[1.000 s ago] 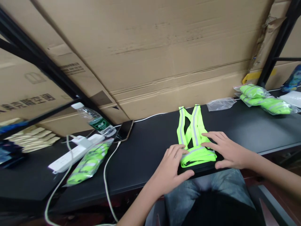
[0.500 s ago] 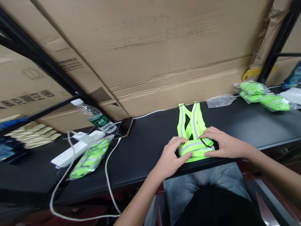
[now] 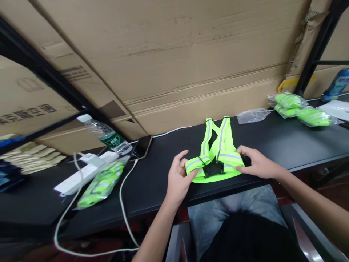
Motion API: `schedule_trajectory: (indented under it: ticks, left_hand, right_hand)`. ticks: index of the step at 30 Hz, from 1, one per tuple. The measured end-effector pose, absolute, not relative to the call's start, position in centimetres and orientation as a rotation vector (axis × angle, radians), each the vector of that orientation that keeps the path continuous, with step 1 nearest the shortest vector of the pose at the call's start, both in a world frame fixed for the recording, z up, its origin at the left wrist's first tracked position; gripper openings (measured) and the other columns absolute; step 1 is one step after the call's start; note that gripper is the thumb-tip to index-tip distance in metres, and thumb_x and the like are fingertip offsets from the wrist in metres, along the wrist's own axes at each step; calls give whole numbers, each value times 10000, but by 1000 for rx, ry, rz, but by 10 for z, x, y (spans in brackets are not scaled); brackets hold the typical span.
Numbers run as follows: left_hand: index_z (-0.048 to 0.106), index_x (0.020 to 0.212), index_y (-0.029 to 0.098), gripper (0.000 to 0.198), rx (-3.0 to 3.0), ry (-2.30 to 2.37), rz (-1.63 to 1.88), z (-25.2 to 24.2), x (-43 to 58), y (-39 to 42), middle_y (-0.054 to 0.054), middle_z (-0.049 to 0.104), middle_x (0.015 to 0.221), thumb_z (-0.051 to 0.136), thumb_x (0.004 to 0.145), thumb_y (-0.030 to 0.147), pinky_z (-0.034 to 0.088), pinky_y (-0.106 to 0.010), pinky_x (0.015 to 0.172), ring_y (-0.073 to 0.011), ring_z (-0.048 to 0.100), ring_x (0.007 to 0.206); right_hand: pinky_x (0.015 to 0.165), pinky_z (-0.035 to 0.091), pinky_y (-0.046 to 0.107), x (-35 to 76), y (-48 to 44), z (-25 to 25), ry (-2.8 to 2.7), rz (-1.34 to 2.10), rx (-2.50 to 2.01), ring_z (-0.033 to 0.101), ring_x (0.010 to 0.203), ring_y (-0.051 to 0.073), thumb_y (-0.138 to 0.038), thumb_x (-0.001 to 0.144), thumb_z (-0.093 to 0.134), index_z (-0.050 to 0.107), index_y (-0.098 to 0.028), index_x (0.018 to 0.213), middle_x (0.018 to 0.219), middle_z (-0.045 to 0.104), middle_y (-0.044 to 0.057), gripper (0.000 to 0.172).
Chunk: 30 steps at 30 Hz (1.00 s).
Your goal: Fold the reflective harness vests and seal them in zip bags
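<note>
A neon-yellow reflective vest (image 3: 224, 140) with grey stripes lies on the black table, its two shoulder straps pointing to the back. Its waist band is folded toward the middle from both sides, and black buckle parts (image 3: 214, 168) show there, apart from each other. My left hand (image 3: 178, 176) grips the left fold of the band between thumb and fingers. At the right fold, my right hand (image 3: 255, 163) pinches the band, thumb in front; some fingertips are hidden behind the fabric.
Bagged vests lie at the left (image 3: 102, 183) and back right (image 3: 300, 109). An empty plastic bag (image 3: 253, 115) is behind the vest. On the left are a phone (image 3: 142, 147), a water bottle (image 3: 109, 136), a white power strip (image 3: 79, 176) and a looping cable (image 3: 122, 203). Cardboard (image 3: 174, 65) stands along the back.
My left hand has moved left with the left part of the waist band. The band's front has parted in the middle, showing the buckle parts. The view has shifted slightly.
</note>
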<state>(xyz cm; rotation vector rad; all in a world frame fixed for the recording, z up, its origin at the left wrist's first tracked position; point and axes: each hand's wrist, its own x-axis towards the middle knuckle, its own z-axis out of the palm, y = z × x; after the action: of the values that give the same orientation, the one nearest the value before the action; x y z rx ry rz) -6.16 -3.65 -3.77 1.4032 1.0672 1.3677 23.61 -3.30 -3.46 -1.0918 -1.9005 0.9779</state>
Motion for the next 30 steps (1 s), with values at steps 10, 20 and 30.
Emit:
schedule_trajectory:
  ticks: [10,20,30]
  left_hand:
    - [522,1296,253,593,1408,1093,1487,-42,-81,-45,45,539,868,790,767,232,493,-274,732,-121,606,746]
    - [526,1323,246,522,1829,1077,992,-29,-92,-69,-1,613,907,736,846,289,466,-360,877,-184,608,873]
    - [642,1135,207,282,2151,1160,811,19,-37,-14,-66,683,1076,531,977,412,504,-410,928,-234,644,1010]
  right_hand:
    - [722,515,361,249,-33,-49,-1059,920,-1113,602,752,184,-423,627,799,537,-272,1160,803,557,-28,613]
    - [926,456,552,313,-46,-63,-1487,49,-1777,621,1051,377,-528,731,681,607,-186,1186,1106,687,153,575]
    - [992,491,525,280,11,-16,-2206,125,-1355,636,1138,325,-377,972,438,677,-196,1178,1178,713,137,364]
